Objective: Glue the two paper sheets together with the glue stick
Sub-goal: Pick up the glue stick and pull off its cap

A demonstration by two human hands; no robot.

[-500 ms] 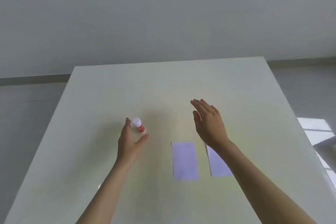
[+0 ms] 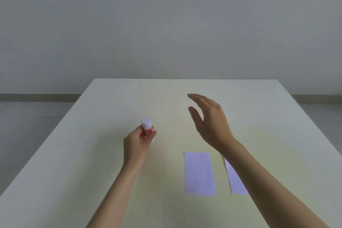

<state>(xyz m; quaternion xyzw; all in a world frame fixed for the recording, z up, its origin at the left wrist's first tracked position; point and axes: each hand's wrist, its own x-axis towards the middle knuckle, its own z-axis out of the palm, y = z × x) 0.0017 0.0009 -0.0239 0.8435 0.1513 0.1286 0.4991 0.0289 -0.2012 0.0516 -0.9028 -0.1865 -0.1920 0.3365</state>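
A small red glue stick (image 2: 147,127) with a white cap is held upright in my left hand (image 2: 137,143), fingers wrapped around its red body, above the table's left-middle. My right hand (image 2: 210,120) hovers open over the table, fingers stretched forward, thumb apart, holding nothing. Two pale lilac paper sheets lie flat side by side near me: the left sheet (image 2: 199,173) is fully visible, the right sheet (image 2: 235,179) is partly hidden under my right forearm.
The cream table (image 2: 111,181) fills the lower view; its far edge runs across the middle and its left edge slants toward me. Beyond lie a grey floor and a plain grey wall.
My left hand has closed around the glue stick and lifted it slightly. My right hand has risen and moved forward, away from the sheets.
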